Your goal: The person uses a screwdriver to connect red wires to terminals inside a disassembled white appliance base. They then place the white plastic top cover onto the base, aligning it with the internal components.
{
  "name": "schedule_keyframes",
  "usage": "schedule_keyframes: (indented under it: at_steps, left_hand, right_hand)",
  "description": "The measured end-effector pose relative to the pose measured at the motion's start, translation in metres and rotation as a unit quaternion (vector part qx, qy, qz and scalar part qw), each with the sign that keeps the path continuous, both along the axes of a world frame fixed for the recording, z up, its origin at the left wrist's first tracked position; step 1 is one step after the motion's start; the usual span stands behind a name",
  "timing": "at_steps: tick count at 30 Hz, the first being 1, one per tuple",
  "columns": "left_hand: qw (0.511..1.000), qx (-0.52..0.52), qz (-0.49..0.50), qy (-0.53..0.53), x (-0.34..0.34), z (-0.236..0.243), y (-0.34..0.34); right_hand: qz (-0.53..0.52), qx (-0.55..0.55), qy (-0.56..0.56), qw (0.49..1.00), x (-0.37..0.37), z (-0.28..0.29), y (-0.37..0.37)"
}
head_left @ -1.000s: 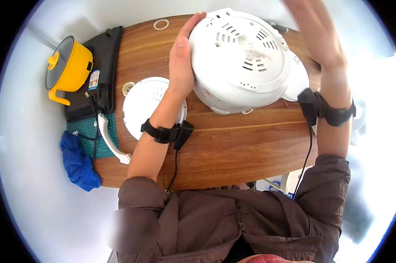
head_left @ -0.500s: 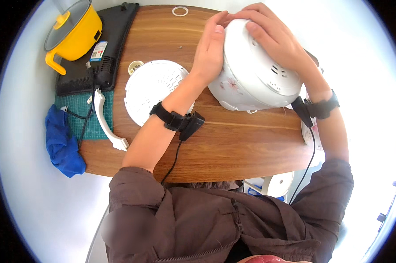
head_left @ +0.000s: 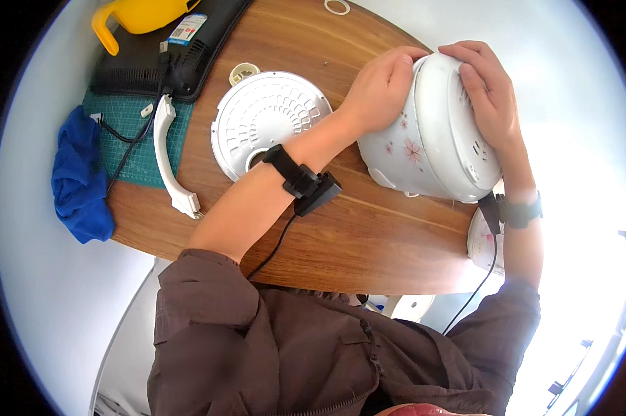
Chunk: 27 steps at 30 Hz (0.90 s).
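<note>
A white rice cooker body with pink flowers on its side lies tilted on the wooden table. Its slotted base plate faces right. My left hand presses on its far left side, thumb along the wall and fingertips over the far edge. Against the base side rests my right hand, fingers curled over the far rim. Both hands steady the cooker between them. Left of it, partly behind my left forearm, lies a round silver-white metal plate with slots. Next to the plate sits a small cream round part.
A white curved handle and black cable lie by a green cutting mat. A blue cloth hangs at the left edge. Farther back are a yellow pot on a black case and a white ring. A flowered white part stands near right.
The cooker has turned, its base now facing more to the right, with both hands still on it. My view has shifted and tilted, so the table's things appear moved.
</note>
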<state>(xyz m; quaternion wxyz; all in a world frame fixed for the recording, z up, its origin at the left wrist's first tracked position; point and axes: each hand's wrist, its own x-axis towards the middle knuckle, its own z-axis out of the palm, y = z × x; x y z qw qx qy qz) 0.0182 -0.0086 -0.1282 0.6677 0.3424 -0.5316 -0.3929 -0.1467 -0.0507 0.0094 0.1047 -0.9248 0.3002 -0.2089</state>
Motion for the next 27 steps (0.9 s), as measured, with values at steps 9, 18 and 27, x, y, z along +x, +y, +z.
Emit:
schedule_keyframes:
  at_steps: [9,18,27]
  left_hand:
    - [1.0,-0.001,0.022,0.013,-0.004,-0.001,0.002]
    - [1.0,0.016,0.013,0.014,0.0,0.003,0.006]
    - [0.999,-0.008,0.039,0.034,-0.005,0.0,0.001]
  right_hand:
    - [-0.019,-0.016,0.048,0.999,0.0,0.003,0.0]
    - [-0.027,0.019,0.038,0.999,0.002,0.005,0.002]
    - [0.002,-0.077,0.056,0.995,-0.007,0.016,0.007]
